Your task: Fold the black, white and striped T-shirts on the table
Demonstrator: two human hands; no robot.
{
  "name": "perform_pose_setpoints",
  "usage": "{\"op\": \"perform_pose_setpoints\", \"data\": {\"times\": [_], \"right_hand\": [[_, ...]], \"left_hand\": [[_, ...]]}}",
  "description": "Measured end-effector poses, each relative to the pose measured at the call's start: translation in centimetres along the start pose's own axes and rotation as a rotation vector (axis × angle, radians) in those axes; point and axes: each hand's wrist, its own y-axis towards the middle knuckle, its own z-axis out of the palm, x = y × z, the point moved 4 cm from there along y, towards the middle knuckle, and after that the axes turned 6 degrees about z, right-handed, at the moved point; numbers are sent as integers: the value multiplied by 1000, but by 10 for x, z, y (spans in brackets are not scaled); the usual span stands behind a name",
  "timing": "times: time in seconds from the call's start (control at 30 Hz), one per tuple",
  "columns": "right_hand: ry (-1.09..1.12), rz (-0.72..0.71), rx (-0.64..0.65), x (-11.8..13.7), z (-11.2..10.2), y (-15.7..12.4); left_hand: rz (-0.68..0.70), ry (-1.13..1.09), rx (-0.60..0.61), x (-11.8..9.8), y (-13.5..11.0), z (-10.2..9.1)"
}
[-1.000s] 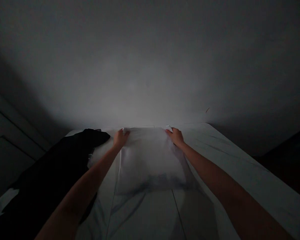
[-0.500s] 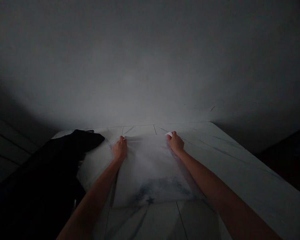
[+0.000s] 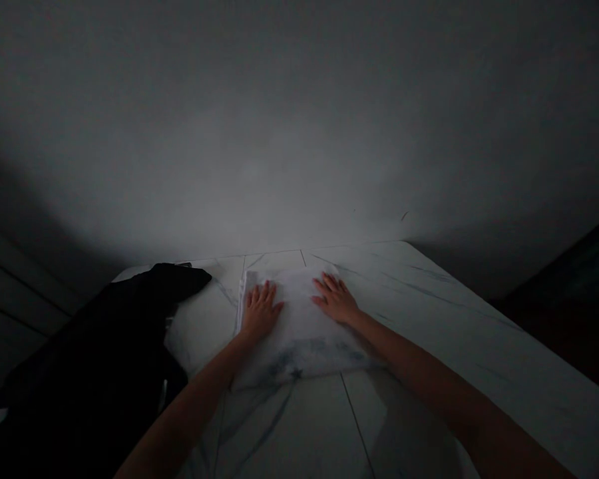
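Note:
A white cloth with a dark blue-grey print [image 3: 299, 332] lies folded into a rough rectangle in front of me; its exact kind is hard to make out in the dim light. My left hand [image 3: 262, 309] rests palm down on its far left part, fingers spread. On the far right part lies my right hand [image 3: 335, 299], also flat with the fingers apart. Neither hand grips the cloth. Layered folds show along the cloth's left edge.
The cloth lies on a white marble-patterned table [image 3: 429, 332] with thin dark lines. To the left is a heap of black fabric [image 3: 94, 352]. A plain grey wall [image 3: 279, 133] rises behind the table's far edge.
Both hands have let go of the cloth's far corners and now press flat on it, closer together. The cloth has come down onto the table, its near edge slightly farther from me.

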Motion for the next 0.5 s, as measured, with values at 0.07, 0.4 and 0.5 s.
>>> {"op": "perform_pose_setpoints", "data": {"times": [0.07, 0.4, 0.5], "right_hand": [[-27, 128, 6, -31, -6, 3], [112, 407, -125, -44, -23, 20], [166, 462, -120, -48, -26, 39]], "left_hand": [[-105, 27, 5, 29, -5, -1], [-333, -139, -153, 103, 46, -27], [-289, -196, -108, 115, 76, -29]]}}
